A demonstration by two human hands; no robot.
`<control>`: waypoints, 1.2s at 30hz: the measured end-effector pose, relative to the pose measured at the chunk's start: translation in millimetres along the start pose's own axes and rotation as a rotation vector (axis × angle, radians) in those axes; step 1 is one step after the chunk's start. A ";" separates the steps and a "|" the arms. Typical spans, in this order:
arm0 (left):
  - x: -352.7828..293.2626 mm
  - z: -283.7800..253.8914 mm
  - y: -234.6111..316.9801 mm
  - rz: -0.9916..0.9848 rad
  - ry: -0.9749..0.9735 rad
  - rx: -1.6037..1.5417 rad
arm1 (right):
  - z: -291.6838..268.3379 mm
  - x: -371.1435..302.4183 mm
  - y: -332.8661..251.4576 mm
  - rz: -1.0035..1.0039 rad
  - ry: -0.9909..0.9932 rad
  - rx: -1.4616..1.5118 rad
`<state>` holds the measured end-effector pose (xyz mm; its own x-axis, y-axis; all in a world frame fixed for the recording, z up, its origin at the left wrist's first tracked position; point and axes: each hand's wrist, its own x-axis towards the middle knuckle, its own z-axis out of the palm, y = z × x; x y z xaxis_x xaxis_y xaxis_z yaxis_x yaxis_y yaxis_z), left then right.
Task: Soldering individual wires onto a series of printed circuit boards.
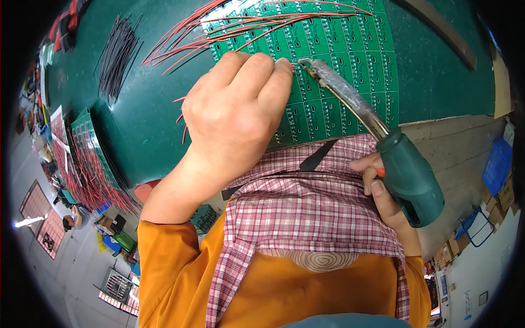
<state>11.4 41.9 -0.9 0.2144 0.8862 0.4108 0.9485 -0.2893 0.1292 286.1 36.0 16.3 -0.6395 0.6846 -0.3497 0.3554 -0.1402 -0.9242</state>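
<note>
A panel of small green circuit boards [333, 38] lies on the green tabletop in front of me. My left hand [235, 104] is closed over the panel's left part, its fingers pinching red wires [292, 66] whose ends poke out on both sides of the fist. In my right hand [381, 188] is a soldering iron [410, 175] with a thick green handle and a long metal barrel. It slants up to the left, its tip at the boards, close by my left fingertips. The handle hides part of my right hand. More long red wires [235, 30] lie across the panel's far rows.
A bundle of dark wires [117, 57] lies on the table [158, 104] at the left. Nearer the left edge stands a stack of green boards [90, 142] with red wires hanging off. A brown curved strip [443, 33] lies far right. My checked apron [311, 213] meets the front edge.
</note>
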 end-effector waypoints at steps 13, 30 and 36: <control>-0.3 0.4 -0.4 0.029 0.011 0.024 | -3.5 4.0 -7.4 0.019 0.047 0.244; 14.2 -2.8 9.8 -0.055 -0.059 -0.147 | -1.9 -8.1 -5.0 0.100 0.150 0.073; 13.6 -0.3 10.4 -0.030 -0.047 -0.102 | -0.2 -1.5 -9.3 0.060 0.119 0.033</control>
<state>24.2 50.9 6.3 0.1996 0.9103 0.3627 0.9265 -0.2958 0.2325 283.8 36.4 25.5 -0.5313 0.7541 -0.3859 0.3670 -0.2057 -0.9072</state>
